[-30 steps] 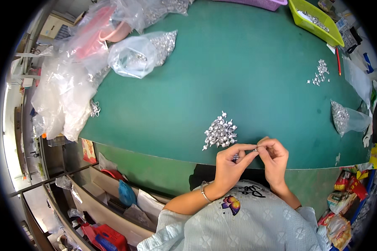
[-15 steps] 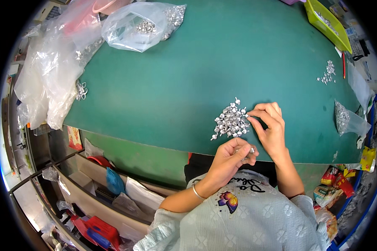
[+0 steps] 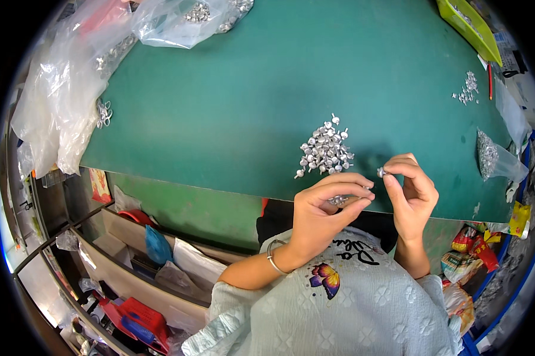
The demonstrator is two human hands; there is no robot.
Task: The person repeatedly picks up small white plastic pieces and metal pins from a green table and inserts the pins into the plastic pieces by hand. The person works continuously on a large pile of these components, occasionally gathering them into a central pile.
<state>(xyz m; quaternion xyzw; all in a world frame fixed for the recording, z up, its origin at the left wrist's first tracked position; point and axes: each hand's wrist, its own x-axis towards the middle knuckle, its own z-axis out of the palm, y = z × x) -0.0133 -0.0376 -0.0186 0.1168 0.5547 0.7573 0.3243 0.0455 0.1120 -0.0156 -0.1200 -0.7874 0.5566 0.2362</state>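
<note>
A heap of small silver metal pieces with round heads and short stems (image 3: 327, 148) lies on the green tabletop (image 3: 238, 113), just beyond my hands. My left hand (image 3: 318, 207) is curled round several of the same metal pieces (image 3: 338, 200), which show in the hollow of the palm. Its thumb and fingertips nearly meet around something small and silver, partly hidden. To the right of the heap, my right hand (image 3: 411, 193) pinches one round-headed metal piece (image 3: 381, 172) between thumb and index finger, lifted off the table.
Clear plastic bags (image 3: 59, 95) cover the table's left end, and an open bag of metal parts (image 3: 184, 24) lies far left. At the right are a small loose cluster (image 3: 468, 88), a bag of parts (image 3: 488, 155) and a green basket (image 3: 472, 29). Drawers (image 3: 149, 261) stand lower left.
My right hand has left the heap's edge and moved right with a metal piece in its pinch. My left hand has risen and its fingers have extended toward the right hand. The view has shifted slightly.
</note>
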